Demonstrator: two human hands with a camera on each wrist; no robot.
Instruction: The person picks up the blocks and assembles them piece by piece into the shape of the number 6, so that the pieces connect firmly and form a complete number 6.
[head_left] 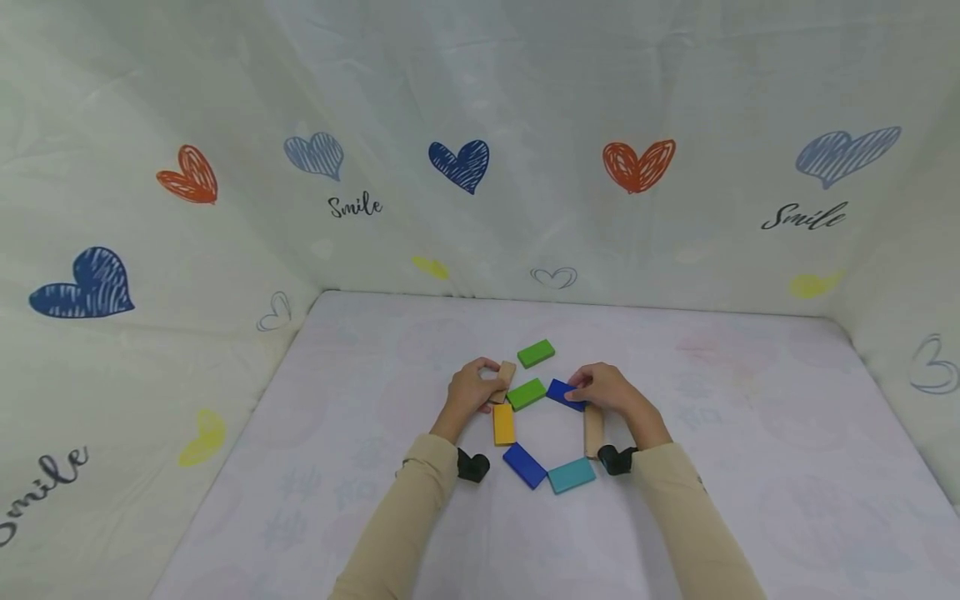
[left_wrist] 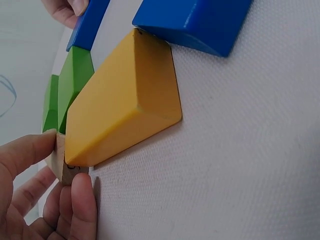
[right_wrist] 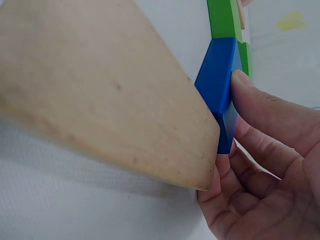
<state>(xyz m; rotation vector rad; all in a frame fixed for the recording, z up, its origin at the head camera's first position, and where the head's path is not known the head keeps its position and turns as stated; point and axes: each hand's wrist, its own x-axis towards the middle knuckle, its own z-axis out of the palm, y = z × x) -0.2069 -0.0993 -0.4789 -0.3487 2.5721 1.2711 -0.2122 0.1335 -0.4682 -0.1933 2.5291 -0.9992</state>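
Rectangular blocks lie in a rough ring on the table. At its upper left, my left hand (head_left: 471,390) pinches a plain wooden block (head_left: 506,372) between thumb and fingers, beside a green block (head_left: 527,394) and the yellow block (head_left: 504,425). At the upper right, my right hand (head_left: 611,390) grips a blue block (head_left: 558,388); in the right wrist view the thumb lies on this blue block (right_wrist: 216,75) with the fingers curled behind it. Its lower end meets a second wooden block (head_left: 593,432). Another blue block (head_left: 524,465) and a teal block (head_left: 572,475) form the near side.
A further green block (head_left: 536,353) lies just beyond the ring. The white-covered table (head_left: 360,517) ends at a pale cloth wall (head_left: 525,233) printed with hearts, which also stands on the left and right. A dark strap piece (head_left: 472,466) sits at each wrist.
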